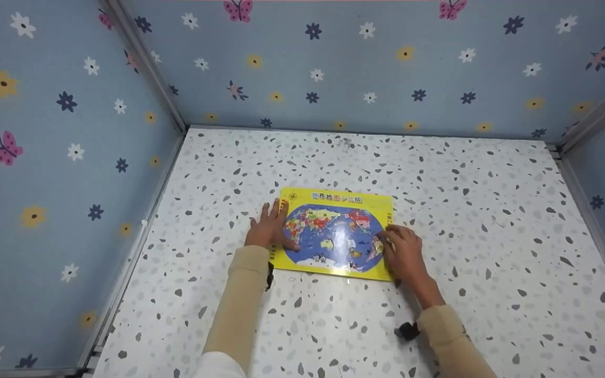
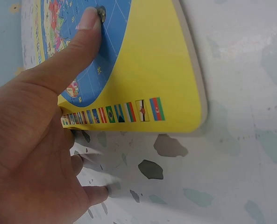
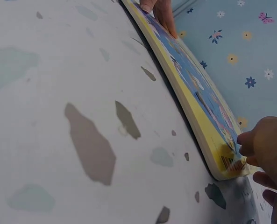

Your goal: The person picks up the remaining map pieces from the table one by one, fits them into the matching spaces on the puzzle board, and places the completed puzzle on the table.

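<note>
A yellow-bordered world map puzzle board [image 1: 308, 270] lies flat on the table, its blue oval map covered with coloured continents. My left hand [image 1: 269, 228] rests over its left edge with the fingers spread. In the left wrist view the left thumb [image 2: 82, 39] lies straight across the blue map, beside a small dark round spot. At the board's right side, my right hand [image 1: 405, 254] bends its fingers over the map's edge, fingertips at the coloured South America part. The right wrist view shows the right fingertips [image 3: 245, 142] close together at the surface; I cannot tell whether they pinch a piece.
The white speckled table [image 1: 491, 236] extends around the board. Blue flowered panels [image 1: 334, 68] stand at the back and both sides. A row of printed flags [image 2: 124, 113] runs along one board edge. A black strap end [image 1: 407, 331] hangs at the right wrist.
</note>
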Action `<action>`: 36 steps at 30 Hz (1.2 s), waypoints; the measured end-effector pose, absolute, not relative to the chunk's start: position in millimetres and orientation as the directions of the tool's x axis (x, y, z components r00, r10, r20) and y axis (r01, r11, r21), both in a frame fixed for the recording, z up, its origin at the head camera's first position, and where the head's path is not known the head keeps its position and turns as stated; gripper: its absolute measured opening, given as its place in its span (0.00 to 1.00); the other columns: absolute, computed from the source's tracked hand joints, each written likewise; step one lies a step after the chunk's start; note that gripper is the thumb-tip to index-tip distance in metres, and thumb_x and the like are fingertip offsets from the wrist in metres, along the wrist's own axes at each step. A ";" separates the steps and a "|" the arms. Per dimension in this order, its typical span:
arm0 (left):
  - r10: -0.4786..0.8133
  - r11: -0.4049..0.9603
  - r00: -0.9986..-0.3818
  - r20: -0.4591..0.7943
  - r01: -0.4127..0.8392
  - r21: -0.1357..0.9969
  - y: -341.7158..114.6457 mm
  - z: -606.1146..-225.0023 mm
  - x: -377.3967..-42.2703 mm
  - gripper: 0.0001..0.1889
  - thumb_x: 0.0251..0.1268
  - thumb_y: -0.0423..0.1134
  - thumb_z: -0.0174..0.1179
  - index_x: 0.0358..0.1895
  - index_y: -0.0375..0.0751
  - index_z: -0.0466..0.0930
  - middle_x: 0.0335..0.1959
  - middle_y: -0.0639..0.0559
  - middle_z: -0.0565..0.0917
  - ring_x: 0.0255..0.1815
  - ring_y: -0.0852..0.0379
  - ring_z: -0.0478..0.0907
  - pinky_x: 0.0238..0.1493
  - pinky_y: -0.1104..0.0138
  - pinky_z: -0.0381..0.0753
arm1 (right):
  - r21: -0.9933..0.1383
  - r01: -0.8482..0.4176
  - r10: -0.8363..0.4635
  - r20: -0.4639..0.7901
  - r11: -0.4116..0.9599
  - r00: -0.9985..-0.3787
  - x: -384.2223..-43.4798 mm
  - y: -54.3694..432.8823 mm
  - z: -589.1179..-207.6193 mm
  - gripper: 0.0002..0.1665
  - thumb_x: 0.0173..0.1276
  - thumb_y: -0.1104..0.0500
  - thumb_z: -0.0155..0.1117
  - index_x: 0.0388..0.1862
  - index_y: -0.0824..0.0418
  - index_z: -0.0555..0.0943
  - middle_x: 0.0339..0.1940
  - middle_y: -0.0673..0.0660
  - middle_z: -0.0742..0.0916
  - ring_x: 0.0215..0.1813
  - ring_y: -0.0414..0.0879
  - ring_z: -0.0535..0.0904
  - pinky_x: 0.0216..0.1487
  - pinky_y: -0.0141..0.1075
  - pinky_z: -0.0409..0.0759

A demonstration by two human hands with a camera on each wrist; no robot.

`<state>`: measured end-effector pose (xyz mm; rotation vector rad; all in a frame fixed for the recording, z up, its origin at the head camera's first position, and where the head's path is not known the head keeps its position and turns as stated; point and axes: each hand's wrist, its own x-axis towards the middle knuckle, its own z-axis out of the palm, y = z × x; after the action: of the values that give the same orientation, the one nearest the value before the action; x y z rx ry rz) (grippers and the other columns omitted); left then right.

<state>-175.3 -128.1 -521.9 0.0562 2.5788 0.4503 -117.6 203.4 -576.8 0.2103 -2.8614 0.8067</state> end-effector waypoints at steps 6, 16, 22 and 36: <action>0.128 0.944 -0.866 -0.484 -0.043 0.328 -128.4 -522.3 -175.5 0.64 0.43 0.58 0.74 0.78 0.49 0.36 0.79 0.48 0.35 0.79 0.43 0.30 0.74 0.40 0.38 | -0.487 -0.236 -0.147 0.215 0.841 -0.966 -114.4 206.5 -576.1 0.15 0.67 0.61 0.62 0.51 0.55 0.84 0.56 0.58 0.82 0.63 0.57 0.71 0.63 0.56 0.63; 0.126 0.947 -0.855 -0.503 -0.048 0.319 -128.4 -521.8 -176.7 0.64 0.44 0.59 0.72 0.78 0.50 0.35 0.79 0.50 0.33 0.79 0.45 0.29 0.75 0.41 0.38 | -0.490 -0.207 -0.116 0.208 0.847 -0.971 -111.4 212.7 -575.1 0.13 0.67 0.59 0.62 0.50 0.56 0.83 0.56 0.57 0.81 0.63 0.55 0.71 0.65 0.55 0.62; 0.131 0.945 -0.857 -0.499 -0.045 0.325 -128.3 -521.1 -176.2 0.64 0.44 0.59 0.72 0.78 0.50 0.35 0.79 0.49 0.34 0.79 0.44 0.30 0.75 0.41 0.38 | -0.522 -0.173 -0.082 0.193 0.835 -0.978 -107.7 219.3 -573.6 0.15 0.68 0.58 0.62 0.52 0.57 0.82 0.58 0.58 0.80 0.65 0.56 0.69 0.69 0.55 0.59; 0.134 0.946 -0.861 -0.490 -0.036 0.323 -128.4 -520.8 -175.4 0.64 0.44 0.59 0.73 0.78 0.50 0.35 0.79 0.48 0.34 0.79 0.44 0.30 0.74 0.40 0.39 | -0.551 -0.077 -0.019 0.109 0.831 -0.994 -98.6 240.9 -572.5 0.23 0.64 0.53 0.66 0.56 0.59 0.77 0.63 0.60 0.76 0.68 0.60 0.65 0.70 0.58 0.56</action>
<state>-175.4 -128.4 -520.8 0.0701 2.5729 0.4395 -98.6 240.9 -572.5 0.0764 -2.9105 0.8825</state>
